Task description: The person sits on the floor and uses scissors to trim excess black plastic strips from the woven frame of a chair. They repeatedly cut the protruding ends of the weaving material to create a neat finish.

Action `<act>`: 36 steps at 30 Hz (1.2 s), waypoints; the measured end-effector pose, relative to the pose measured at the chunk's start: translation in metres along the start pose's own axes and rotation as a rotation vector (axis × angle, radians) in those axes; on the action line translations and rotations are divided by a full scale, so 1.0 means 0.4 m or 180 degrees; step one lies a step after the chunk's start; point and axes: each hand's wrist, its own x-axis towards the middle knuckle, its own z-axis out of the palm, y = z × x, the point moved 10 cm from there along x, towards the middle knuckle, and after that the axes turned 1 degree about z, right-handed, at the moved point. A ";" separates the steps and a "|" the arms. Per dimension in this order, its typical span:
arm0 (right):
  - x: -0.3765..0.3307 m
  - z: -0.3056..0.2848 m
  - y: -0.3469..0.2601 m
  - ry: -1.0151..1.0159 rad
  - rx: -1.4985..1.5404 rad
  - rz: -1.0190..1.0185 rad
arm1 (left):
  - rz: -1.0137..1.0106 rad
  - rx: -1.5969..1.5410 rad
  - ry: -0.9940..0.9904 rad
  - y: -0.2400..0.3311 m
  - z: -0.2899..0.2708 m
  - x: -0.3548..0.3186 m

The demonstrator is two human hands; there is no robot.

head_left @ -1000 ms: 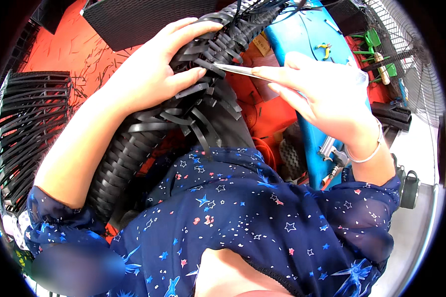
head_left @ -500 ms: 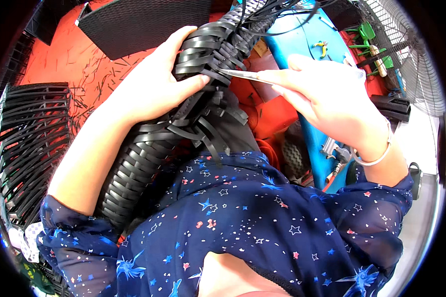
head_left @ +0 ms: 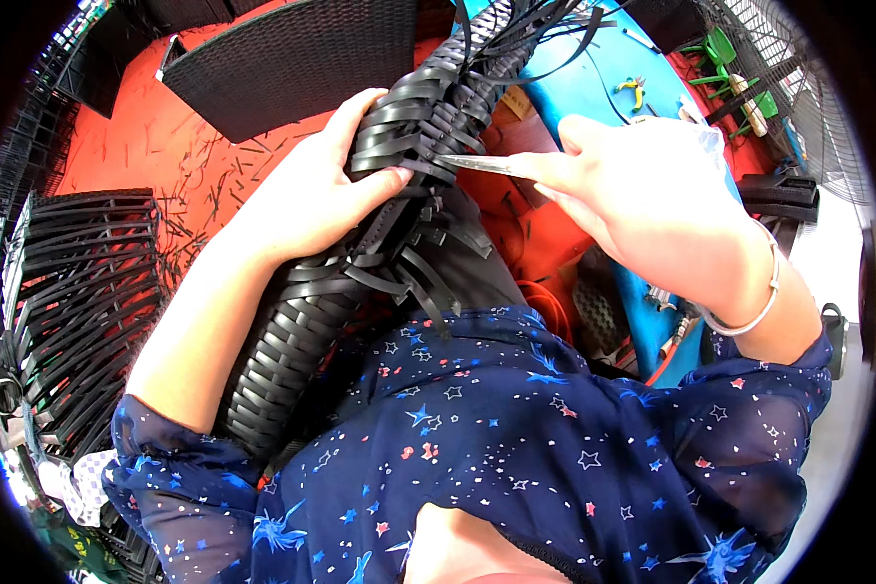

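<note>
A long piece woven from flat black strips runs from my lap toward the far middle, loose strip ends bristling from its top. My left hand is wrapped round its left side, with the thumb pressed on the weave. Between the fingers of my right hand is a slim pointed metal tool. Its tip meets the woven strips just right of my left thumb; whether it is under a strip I cannot tell. Its handle is hidden in my right hand. Short cut strip ends stick out lower on the piece.
A blue bench on the right bears yellow-handled pliers and a metal tool with a red hose. Black woven panels stand on the red floor among strip scraps. A wire fan guard is far right.
The tool's tip has shifted slightly right and toward me along the weave. My left hand keeps its hold, and the whole view has moved a little.
</note>
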 end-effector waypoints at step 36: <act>0.002 0.089 0.025 0.0418 0.0552 -0.0255 | -0.0186 -0.0014 -0.0192 -0.034 0.057 0.040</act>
